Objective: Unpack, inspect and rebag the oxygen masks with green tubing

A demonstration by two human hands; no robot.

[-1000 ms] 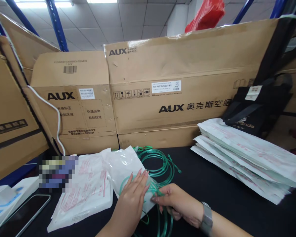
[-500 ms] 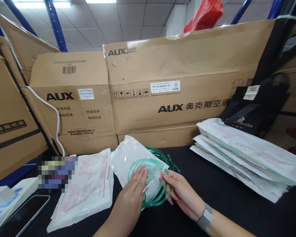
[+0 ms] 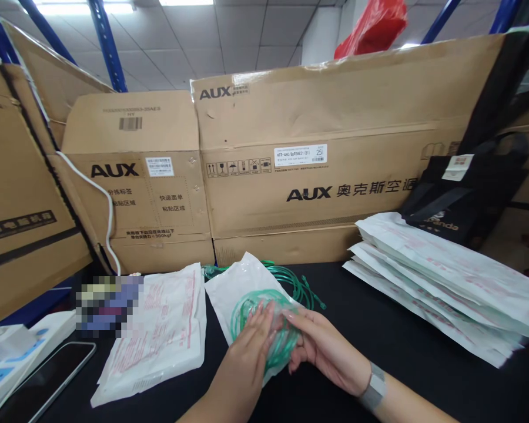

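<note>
A coil of green tubing [image 3: 251, 308] lies partly inside a clear plastic pouch [image 3: 235, 286] on the black table [image 3: 379, 341]. My left hand [image 3: 247, 352] rests on the pouch, its fingers together and pressing the coil flat. My right hand [image 3: 324, 346], with a watch at the wrist, grips the coil's right side with curled fingers. More loose green tubing [image 3: 300, 282] lies behind the pouch, toward the boxes.
A printed white pouch [image 3: 158, 332] lies at left, next to a phone [image 3: 48, 379] and a white power strip [image 3: 9, 358]. A stack of sealed white packets [image 3: 445, 282] sits at right by a black bag [image 3: 467, 188]. Large cardboard boxes [image 3: 312, 153] wall the back.
Both hands have moved the green coil away from the near edge and further into the pouch. The coil has been gathered tighter, and my hands now sit closer together.
</note>
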